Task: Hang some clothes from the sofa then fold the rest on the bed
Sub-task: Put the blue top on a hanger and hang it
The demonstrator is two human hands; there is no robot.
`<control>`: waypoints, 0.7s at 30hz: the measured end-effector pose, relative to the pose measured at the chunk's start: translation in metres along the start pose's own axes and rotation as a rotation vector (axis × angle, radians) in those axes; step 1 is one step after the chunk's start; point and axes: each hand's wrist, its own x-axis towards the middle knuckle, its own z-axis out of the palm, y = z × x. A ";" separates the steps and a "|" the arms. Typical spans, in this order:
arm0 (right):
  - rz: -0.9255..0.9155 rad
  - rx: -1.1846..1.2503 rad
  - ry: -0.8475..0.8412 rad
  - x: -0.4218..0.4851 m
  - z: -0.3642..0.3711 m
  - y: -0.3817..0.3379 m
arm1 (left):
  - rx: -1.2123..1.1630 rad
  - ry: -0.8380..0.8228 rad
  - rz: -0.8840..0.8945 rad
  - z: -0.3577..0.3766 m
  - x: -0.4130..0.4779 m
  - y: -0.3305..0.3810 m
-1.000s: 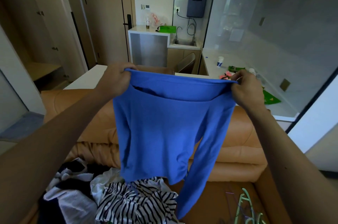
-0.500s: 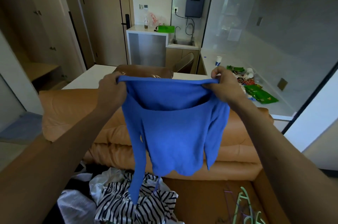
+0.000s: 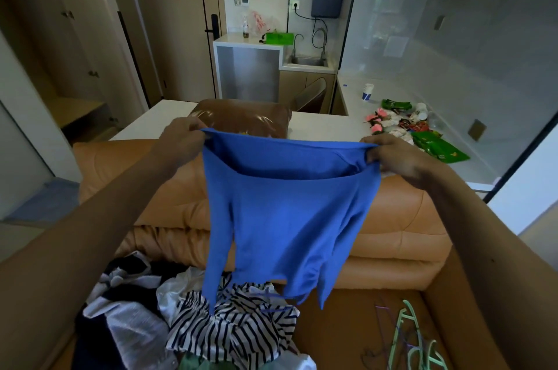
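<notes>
Hanging in the air over the sofa seat, a blue long-sleeved top [image 3: 290, 218] is stretched out by its upper edge between both hands. The left hand [image 3: 181, 140] pinches the left corner of that edge with curled fingers, and the right hand [image 3: 392, 155] grips the right corner in the same way, so the cloth opens like a pocket at the top. Its sleeves dangle down, and the longer one ends just over a black-and-white striped garment [image 3: 235, 333]. That garment lies in a loose pile of clothes [image 3: 126, 309] on the seat of the tan leather sofa [image 3: 407, 218]. Near the pile, toward the right, a few pale green hangers [image 3: 413, 339] lie on the seat. Behind the sofa back, a brown cushion [image 3: 241, 119] sits on a white bench [image 3: 326, 125]. Farther right on the bench are green snack packets [image 3: 437, 149] and a paper cup [image 3: 367, 92].
</notes>
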 end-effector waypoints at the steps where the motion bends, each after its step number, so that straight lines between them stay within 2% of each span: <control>1: 0.011 0.015 -0.016 -0.003 0.001 0.000 | -0.055 -0.021 -0.027 0.003 -0.002 -0.001; 4: -0.035 0.114 -0.036 -0.010 0.003 0.008 | -0.136 -0.061 0.020 0.014 -0.009 -0.001; 8: -0.057 0.229 -0.060 -0.019 -0.004 0.036 | -0.134 -0.204 0.114 0.023 -0.023 0.006; 13: -0.006 0.193 -0.191 -0.042 -0.005 0.079 | -0.024 -0.547 0.134 0.046 -0.042 0.013; 15: 0.038 0.127 -0.194 -0.041 0.008 0.109 | 0.066 -0.665 0.115 0.072 -0.045 0.008; 17: 0.089 0.158 -0.158 -0.040 0.030 0.139 | 0.123 -0.701 0.075 0.104 -0.054 -0.004; 21: 0.186 0.228 -0.041 -0.040 0.080 0.204 | 0.090 -0.683 0.039 0.178 -0.086 -0.038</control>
